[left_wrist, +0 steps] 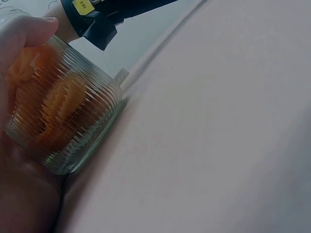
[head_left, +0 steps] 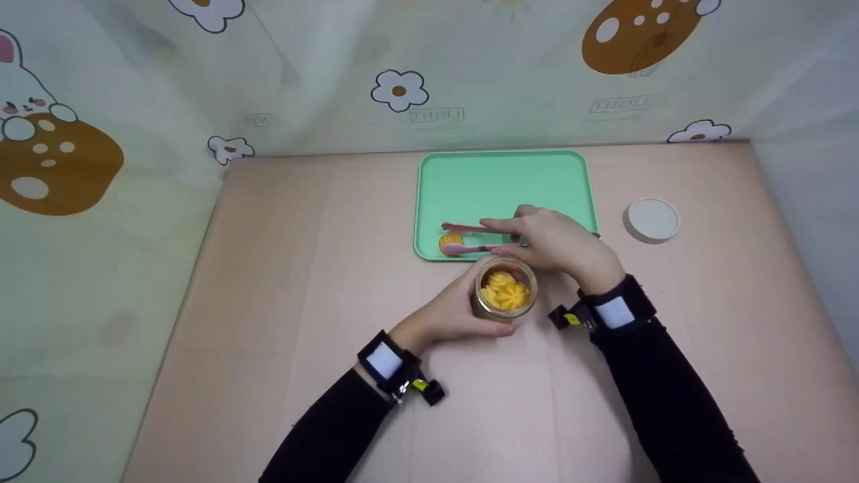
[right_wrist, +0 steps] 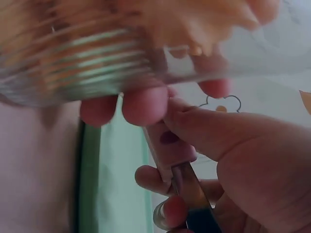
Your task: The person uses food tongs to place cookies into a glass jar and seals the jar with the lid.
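A ribbed clear glass jar (left_wrist: 65,119) filled with orange swirled cookies (left_wrist: 60,102) is gripped by the left hand (left_wrist: 22,160) and tilted against the pale pink table (left_wrist: 209,145), with a black wrist strap (left_wrist: 99,22) seen just behind.

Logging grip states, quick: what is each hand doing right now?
Left hand: grips the jar of cookies.
Right hand: holds pink tongs over the tray.

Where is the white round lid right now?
In the head view the white lid lies flat on the pink table, on the right side, just beyond the right edge of the green tray and apart from the right hand.
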Demonstrator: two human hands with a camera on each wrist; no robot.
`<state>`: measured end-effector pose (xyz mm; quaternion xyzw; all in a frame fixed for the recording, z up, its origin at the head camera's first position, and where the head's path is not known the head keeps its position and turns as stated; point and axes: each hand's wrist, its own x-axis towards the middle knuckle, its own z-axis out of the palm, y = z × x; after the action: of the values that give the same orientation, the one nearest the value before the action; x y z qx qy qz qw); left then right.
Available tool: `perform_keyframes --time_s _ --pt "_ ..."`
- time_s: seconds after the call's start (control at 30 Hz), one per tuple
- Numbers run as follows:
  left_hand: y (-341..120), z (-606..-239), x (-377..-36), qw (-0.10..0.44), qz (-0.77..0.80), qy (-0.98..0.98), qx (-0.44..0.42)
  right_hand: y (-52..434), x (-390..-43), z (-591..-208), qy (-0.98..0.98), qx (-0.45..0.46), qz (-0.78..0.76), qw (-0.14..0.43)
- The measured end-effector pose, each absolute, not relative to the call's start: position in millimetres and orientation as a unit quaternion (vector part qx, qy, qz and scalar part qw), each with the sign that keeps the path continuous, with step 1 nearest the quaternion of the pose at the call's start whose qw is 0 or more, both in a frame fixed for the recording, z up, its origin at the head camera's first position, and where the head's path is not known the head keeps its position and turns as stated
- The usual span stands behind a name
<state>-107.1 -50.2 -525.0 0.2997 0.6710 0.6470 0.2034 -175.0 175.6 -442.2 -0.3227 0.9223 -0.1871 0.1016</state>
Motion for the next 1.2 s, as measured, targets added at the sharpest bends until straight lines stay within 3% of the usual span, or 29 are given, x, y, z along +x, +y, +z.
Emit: perform_keyframes --time_s 0.47,0.87,1.2 --pt "-50 -524 -108 0.200 0.643 0.673 0.305 166 -171 -444 0.946 -0.277 -0.141 0.087" --pt "-50 -523 -107 0.198 0.636 0.682 0.302 165 -177 -449 0.923 -0.325 -0.202 0.039" --pt "-50 -524 -108 0.203 0.635 0.683 0.300 158 -176 -450 0.927 -0.321 -0.188 0.047"
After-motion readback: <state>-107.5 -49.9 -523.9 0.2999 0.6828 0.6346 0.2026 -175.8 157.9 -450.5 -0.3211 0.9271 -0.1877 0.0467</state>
